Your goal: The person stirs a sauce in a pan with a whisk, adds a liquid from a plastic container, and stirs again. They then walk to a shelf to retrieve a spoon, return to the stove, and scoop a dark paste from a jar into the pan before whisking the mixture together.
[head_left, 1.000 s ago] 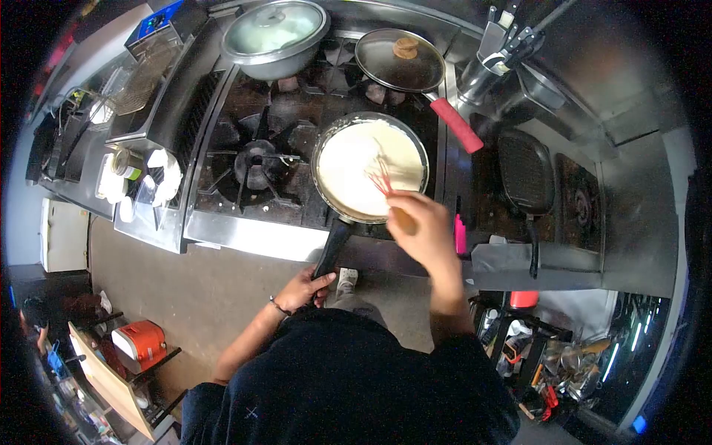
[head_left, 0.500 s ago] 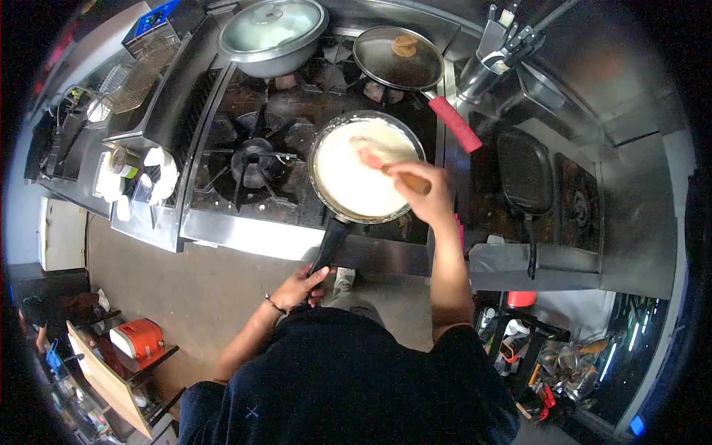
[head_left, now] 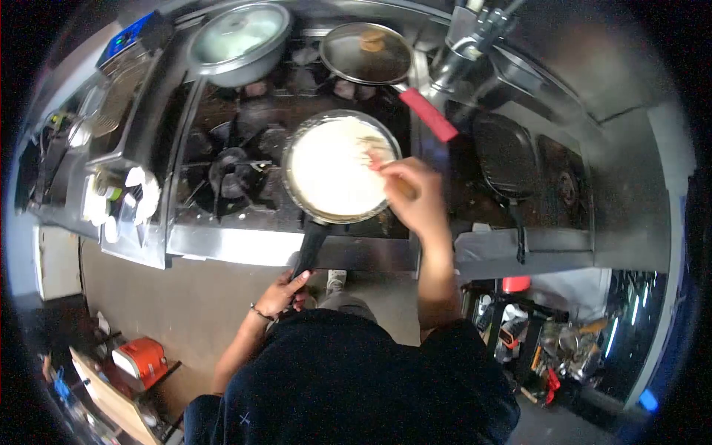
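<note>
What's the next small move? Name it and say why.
Probably sweep the whisk leftward through the white mixture: the right hand holds it near the pan's right side, most of the mixture lies to its left, and the left hand grips the handle, which should steady the pan.
</note>
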The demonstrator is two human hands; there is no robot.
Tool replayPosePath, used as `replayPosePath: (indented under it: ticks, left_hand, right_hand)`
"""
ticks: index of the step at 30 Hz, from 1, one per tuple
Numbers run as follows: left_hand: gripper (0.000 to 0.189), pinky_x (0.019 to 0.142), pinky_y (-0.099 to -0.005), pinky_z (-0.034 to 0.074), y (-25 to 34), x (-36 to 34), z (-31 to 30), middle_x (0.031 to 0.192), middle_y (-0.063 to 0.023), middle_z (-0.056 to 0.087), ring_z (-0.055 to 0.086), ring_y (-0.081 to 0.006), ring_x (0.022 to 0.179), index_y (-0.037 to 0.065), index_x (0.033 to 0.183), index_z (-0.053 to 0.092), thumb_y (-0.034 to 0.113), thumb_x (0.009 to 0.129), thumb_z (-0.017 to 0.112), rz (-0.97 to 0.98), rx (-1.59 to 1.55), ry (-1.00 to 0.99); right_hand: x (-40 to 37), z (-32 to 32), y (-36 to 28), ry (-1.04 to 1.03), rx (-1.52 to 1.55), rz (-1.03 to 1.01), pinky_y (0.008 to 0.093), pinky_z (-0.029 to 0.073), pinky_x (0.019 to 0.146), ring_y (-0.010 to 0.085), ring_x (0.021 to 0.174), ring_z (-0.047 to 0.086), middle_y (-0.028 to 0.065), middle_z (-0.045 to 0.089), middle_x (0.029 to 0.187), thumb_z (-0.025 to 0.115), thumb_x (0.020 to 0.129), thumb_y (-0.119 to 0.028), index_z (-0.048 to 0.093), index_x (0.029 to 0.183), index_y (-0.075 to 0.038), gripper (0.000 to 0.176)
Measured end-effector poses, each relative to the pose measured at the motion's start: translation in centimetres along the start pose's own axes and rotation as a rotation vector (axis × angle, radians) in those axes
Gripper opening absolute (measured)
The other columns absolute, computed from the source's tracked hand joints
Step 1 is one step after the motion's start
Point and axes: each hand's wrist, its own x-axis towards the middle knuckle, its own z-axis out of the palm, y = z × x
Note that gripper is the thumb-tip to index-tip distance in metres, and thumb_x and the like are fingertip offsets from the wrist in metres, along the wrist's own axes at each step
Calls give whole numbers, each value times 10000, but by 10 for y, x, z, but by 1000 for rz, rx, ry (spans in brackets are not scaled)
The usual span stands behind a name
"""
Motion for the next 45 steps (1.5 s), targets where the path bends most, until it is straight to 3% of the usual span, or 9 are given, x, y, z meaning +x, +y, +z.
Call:
replayPosePath:
  ticks: [6,9,16,22,28,38,39,43,45]
  left_hand:
    - [413,446,-247,415,-4,-1,-4,598,-11,465,466,-106,471,36,1078,517,404,896,563,-18,106,102]
    - [814,468,-220,438,5,-5,-1,591,17,447,460,-81,480,-54,1370,245,466,854,601,4,113,32]
    - [547,461,-217,424,-1,-3,2,594,11,472,492,-79,493,-14,1198,417,414,893,567,111,-25,-25]
    - [461,506,-250,475,-42,1,-10,719,-29,562,561,-118,580,59,1062,484,482,887,537,300,-250,58]
    - [357,640,-231,495,-93,-49,-55,871,-2,596,578,-88,760,82,1136,531,376,946,461,330,-154,293]
    - [279,643,-271,500,-299,-184,-146,774,-23,652,607,-112,658,66,967,611,327,868,599,410,-195,935]
    - [284,652,-272,503,-329,-200,-156,775,-24,654,615,-117,672,67,965,615,333,866,598,364,-214,1002]
    - [295,717,-306,512,-443,-261,-180,816,-44,675,647,-152,740,82,971,635,345,844,595,245,-411,1273]
    - [293,723,-308,512,-491,-290,-174,827,-49,679,648,-157,744,89,974,637,345,839,596,190,-553,1400]
  right_hand:
    - [-77,51,-33,-248,-393,-128,436,352,925,291,1084,477,74,551,1134,654,717,-97,645,984,-120,268]
    - [-87,56,-34,-284,-496,-124,461,310,957,311,1126,440,53,524,1211,619,724,-58,642,1047,-124,330]
    - [-62,33,-54,-510,-452,-90,454,282,1007,327,1194,382,82,491,1250,576,694,42,579,1165,-109,495]
    - [-27,24,-18,-171,-501,-171,405,367,810,254,827,527,82,612,837,615,818,-120,636,901,-44,114]
    - [-26,58,-91,-237,-276,-99,341,445,659,259,699,565,121,607,805,554,836,-60,624,892,0,108]
    - [-182,320,-255,-1340,223,-354,264,474,583,142,623,605,105,638,724,625,819,-101,638,899,-16,118]
    - [-206,363,-239,-1445,217,-249,264,471,589,133,622,593,103,626,691,630,821,-108,637,894,-24,112]
    - [-295,490,-126,-1479,-462,-811,451,495,739,359,857,612,170,647,891,507,832,-277,662,881,-73,261]
    - [-309,506,-77,-1852,-547,-704,437,491,768,365,870,612,186,643,925,506,819,-289,693,813,-75,284]
